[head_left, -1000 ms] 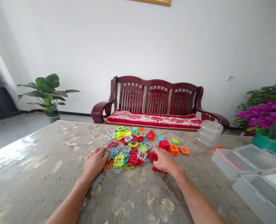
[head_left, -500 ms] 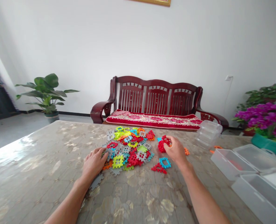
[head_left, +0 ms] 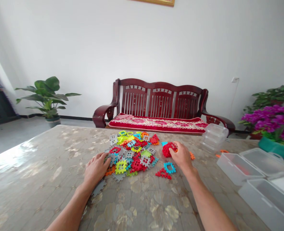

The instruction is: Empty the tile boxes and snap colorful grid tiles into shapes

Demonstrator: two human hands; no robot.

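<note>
Red stack (head_left: 166, 150) of toothed plates lies on the table (head_left: 142, 205), to the right of the mixed pile (head_left: 136, 163) and apart from it. Half a second ago one red plate was held tilted above it; now this plate lies flatter on top, so, as I judge, one more red plate has joined the others. The right hand (head_left: 182, 155) keeps thumb and fingers closed on the stack's right edge; how firmly, I cannot tell. The left hand (head_left: 96, 166) rests, fingers loosely extended, at the pile's left edge, pinching nothing visible.
</note>
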